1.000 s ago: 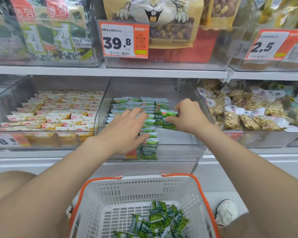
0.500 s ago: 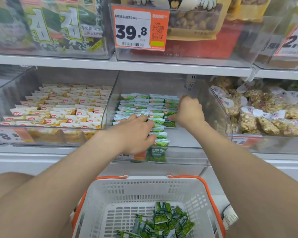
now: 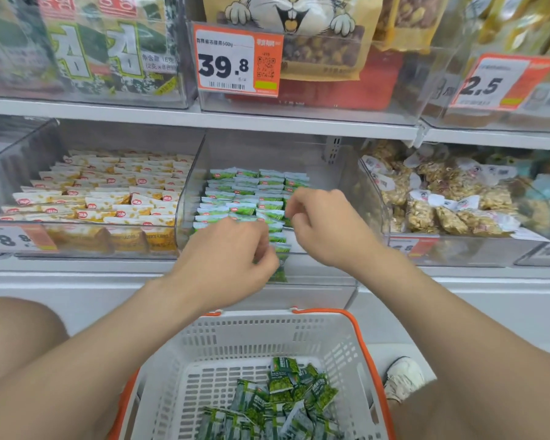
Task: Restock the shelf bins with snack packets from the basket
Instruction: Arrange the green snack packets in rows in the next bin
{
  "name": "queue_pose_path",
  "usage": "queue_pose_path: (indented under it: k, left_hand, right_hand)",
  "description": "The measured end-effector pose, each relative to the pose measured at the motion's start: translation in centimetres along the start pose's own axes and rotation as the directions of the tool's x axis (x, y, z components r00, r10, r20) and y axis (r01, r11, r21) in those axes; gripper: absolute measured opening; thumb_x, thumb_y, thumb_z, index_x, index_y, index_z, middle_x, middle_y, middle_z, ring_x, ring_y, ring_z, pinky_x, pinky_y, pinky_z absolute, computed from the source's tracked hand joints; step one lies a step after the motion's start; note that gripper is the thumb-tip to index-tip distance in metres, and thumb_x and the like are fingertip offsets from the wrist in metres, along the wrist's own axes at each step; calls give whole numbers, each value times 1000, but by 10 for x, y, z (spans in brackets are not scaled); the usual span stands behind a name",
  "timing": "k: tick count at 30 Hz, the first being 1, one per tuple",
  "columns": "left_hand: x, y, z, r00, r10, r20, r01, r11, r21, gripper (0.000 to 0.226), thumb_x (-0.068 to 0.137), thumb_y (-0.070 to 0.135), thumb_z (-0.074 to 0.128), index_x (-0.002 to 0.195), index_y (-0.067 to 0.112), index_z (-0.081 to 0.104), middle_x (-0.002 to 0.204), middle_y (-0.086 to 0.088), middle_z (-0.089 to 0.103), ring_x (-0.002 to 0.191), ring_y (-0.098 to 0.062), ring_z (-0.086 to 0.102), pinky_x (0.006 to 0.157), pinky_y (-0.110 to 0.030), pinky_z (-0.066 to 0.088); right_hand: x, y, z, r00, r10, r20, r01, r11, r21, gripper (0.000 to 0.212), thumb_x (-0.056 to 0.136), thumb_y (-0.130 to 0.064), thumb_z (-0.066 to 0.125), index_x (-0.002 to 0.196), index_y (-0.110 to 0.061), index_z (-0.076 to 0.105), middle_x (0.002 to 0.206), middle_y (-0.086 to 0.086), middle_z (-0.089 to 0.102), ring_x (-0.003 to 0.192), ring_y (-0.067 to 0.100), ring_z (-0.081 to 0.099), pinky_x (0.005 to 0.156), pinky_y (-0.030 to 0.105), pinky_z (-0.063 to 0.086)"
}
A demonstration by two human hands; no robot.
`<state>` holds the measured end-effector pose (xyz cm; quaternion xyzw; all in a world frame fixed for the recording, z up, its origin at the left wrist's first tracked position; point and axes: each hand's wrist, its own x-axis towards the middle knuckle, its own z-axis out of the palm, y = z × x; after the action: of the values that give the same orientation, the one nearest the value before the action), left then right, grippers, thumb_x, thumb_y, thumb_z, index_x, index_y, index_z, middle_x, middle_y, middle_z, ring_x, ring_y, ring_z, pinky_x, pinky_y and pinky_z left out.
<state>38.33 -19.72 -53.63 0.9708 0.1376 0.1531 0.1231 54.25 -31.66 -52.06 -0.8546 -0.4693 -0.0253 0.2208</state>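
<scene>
Both hands reach into the clear middle bin on the lower shelf. The left hand is knuckles-up with its fingers curled down; just past its fingertips a short column of green snack packets runs to the bin's front wall. The fingers touch that column, but whether they pinch a packet I cannot tell. The right hand sits just beside the left and slightly farther in, fingers bent and thumb close to the forefinger over the neat rows of green packets. Whether anything is held there is also unclear.

Below both wrists stands a white basket with orange handles, and a loose heap of the same green packets lies on its floor. Left of the left hand a neighbouring bin holds yellow-and-white packets; right of the right hand another holds clear bags of nut clusters. Above the hands hangs a price tag reading 39.8.
</scene>
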Motion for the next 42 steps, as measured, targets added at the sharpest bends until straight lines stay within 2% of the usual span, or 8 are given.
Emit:
queue_pose_path:
  k: [5, 11, 14, 19, 24, 30, 37, 42]
  left_hand:
    - [-29, -7, 43, 923, -49, 382, -24, 983, 183, 24, 90, 44, 50, 89, 24, 63, 89, 0, 69, 86, -28, 67, 62, -33, 50]
    - [-64, -21, 122, 618, -162, 769, -14, 976, 217, 27, 99, 35, 47, 87, 15, 62, 87, -4, 64, 78, -26, 62, 68, -35, 51]
    - [-85, -26, 162, 556, -250, 792, -26, 948, 317, 25, 96, 28, 54, 74, 17, 51, 78, 0, 54, 70, -21, 55, 63, -33, 46]
    - [-130, -58, 234, 469, -369, 802, 57, 919, 389, 14, 96, 27, 61, 106, 18, 58, 93, 1, 52, 83, -22, 57, 72, -35, 51]
    - [-170, -75, 304, 307, -348, 886, 158, 936, 314, 17, 96, 6, 54, 85, 16, 48, 86, -3, 51, 68, -18, 48, 65, -36, 44]
    - [-202, -73, 338, 368, -421, 829, 184, 907, 379, 23, 97, 17, 63, 116, 18, 50, 103, -5, 61, 113, -32, 62, 97, -48, 50]
    - [-206, -81, 340, 338, -404, 850, 120, 915, 386, 16, 96, 1, 57, 97, 16, 53, 80, 0, 51, 75, -21, 58, 64, -33, 50]
    - [-194, -81, 317, 410, -436, 801, 178, 900, 399, 20, 95, 0, 55, 86, 18, 53, 79, 0, 48, 72, -21, 54, 69, -35, 50]
  right_hand:
    - [-65, -32, 5, 962, -103, 253, 123, 990, -65, 20, 74, -29, 43, 81, -24, 62, 77, 1, 67, 80, 32, 64, 69, 41, 57]
    - [-115, -22, 63, 683, -150, 715, 394, 899, -188, 19, 90, -13, 52, 103, -13, 65, 88, 9, 60, 79, 33, 62, 63, 38, 55]
    - [-124, -20, 78, 578, -156, 801, 461, 873, -162, 9, 93, -6, 50, 88, -10, 57, 75, 6, 49, 62, 26, 53, 50, 32, 41]
    - [-124, -18, 97, 558, -167, 813, 460, 877, -136, 15, 95, -3, 48, 84, -13, 51, 75, 5, 45, 59, 21, 48, 48, 32, 37]
    - [-125, -8, 111, 539, -143, 830, 453, 880, -143, 13, 97, -5, 49, 90, -15, 52, 78, 3, 42, 61, 21, 49, 49, 32, 37]
    - [-127, -2, 122, 512, -138, 848, 455, 881, -131, 12, 98, -4, 49, 94, -14, 54, 78, 2, 41, 61, 20, 49, 49, 32, 35]
    - [-127, -2, 124, 512, -132, 849, 461, 876, -142, 12, 96, -4, 50, 97, -13, 58, 79, 3, 44, 61, 21, 49, 48, 31, 33]
    - [-122, -10, 111, 544, -155, 824, 471, 870, -147, 8, 99, -7, 50, 96, -12, 56, 78, 2, 41, 59, 19, 46, 48, 31, 33]
